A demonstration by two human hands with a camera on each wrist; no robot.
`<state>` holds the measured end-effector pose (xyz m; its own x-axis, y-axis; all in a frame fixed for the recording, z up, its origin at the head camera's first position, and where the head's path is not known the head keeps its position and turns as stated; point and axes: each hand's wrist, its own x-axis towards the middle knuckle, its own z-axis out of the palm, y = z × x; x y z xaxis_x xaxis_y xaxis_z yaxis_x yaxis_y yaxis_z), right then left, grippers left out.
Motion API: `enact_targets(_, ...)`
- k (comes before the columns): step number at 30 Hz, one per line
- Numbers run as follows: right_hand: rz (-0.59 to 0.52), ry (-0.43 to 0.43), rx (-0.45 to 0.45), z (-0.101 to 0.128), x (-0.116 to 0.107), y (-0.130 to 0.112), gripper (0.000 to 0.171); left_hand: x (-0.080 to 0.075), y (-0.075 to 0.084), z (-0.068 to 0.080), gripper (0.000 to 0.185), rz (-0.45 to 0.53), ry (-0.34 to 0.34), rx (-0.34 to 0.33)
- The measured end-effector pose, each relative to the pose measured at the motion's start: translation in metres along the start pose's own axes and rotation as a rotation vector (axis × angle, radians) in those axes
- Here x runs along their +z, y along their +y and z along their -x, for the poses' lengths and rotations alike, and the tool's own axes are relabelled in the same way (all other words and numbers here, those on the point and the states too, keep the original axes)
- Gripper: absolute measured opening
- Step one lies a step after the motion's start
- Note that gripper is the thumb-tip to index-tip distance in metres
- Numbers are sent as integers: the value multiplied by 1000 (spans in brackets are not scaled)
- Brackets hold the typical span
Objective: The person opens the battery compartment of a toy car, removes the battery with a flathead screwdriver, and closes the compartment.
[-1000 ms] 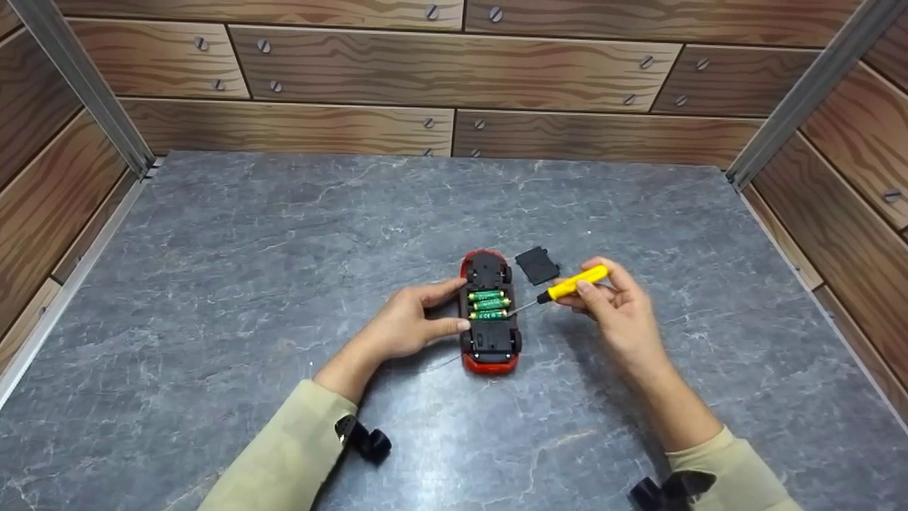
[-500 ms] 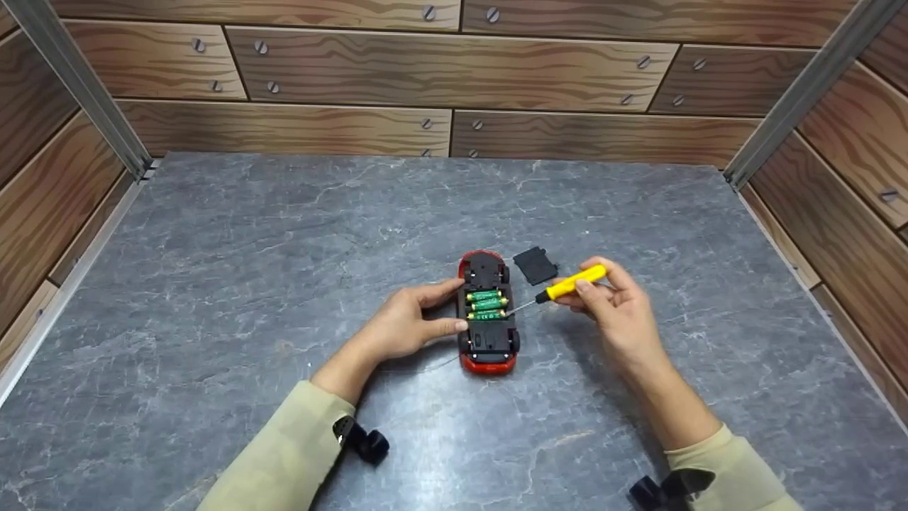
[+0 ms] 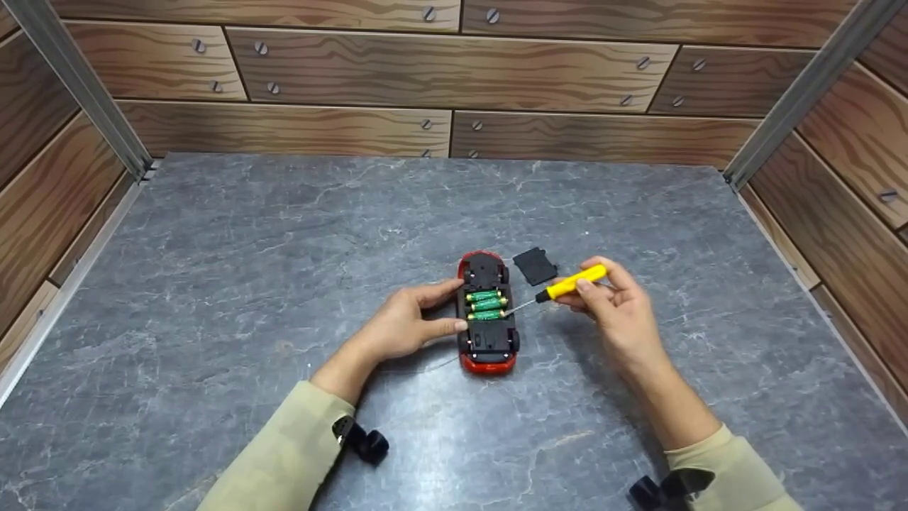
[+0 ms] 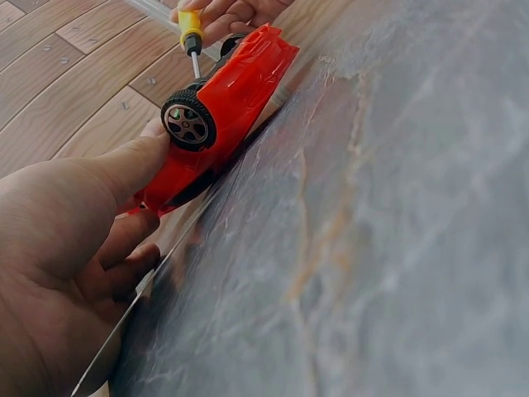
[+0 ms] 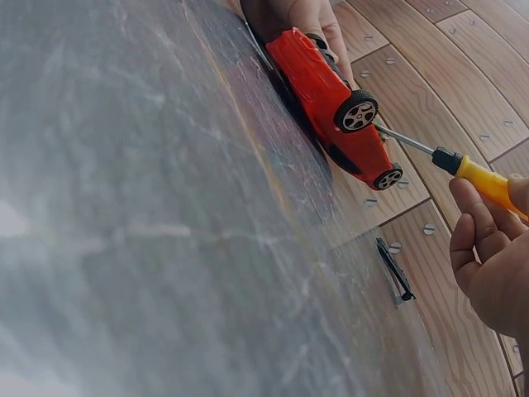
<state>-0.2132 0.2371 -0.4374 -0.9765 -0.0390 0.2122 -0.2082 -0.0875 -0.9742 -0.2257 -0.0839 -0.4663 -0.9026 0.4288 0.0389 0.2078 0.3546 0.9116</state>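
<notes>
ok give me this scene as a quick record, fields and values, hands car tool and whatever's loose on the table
left hand: grips the side of the toy car
toy car: red, upside down on the grey table
batteries: three green, exposed in the open bay
right hand: holds the screwdriver
screwdriver: yellow handle, tip at the car's battery bay
battery cover: black, lying loose beside the car

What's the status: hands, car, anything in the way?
Left hand steadies upturned toy car. Right hand holds screwdriver, tip at batteries. Cover off, lying clear.
</notes>
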Motion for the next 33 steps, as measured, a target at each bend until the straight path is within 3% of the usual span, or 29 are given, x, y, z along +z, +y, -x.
enact_targets(11,-80,-20,-45,-1,-5,-4,20,0,3,-1,73,-1,-13,-20)
enact_targets(20,-106,25,-46,-4,-6,-9,20,0,0,1,75,-17,-6,-35)
enact_targets(33,11,104,-83,-33,-25,-21,19,1,-1,1,75,-18,2,-20)
